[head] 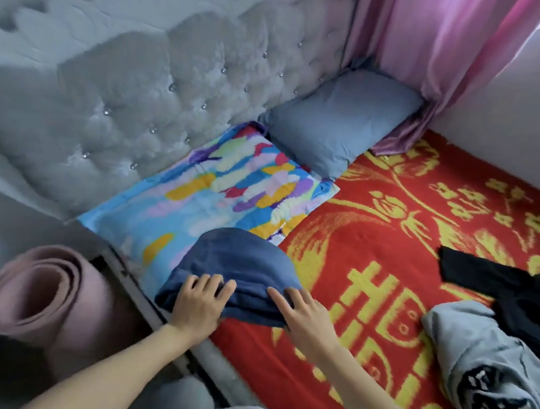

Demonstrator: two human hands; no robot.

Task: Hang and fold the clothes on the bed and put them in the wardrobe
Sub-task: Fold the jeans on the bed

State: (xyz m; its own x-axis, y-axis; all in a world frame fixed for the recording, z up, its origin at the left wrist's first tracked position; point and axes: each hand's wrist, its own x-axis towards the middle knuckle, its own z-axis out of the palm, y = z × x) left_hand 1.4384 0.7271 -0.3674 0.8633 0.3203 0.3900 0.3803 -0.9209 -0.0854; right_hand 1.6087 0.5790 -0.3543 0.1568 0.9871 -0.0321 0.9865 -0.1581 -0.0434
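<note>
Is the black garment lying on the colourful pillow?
No, the black garment lies on the red blanket, partly over a grey garment, away from the colourful pillow.

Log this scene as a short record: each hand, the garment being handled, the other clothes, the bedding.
left hand: rests on the folded navy garment, near its left end
right hand: fingers straight, pressing the same garment's right end
garment position: partly on the colourful pillow, partly on the red blanket
unfolded clothes: black garment partly over a grey garment, to the right
bedding: blue-grey pillow against the headboard
beside bed: rolled pink mat
</note>
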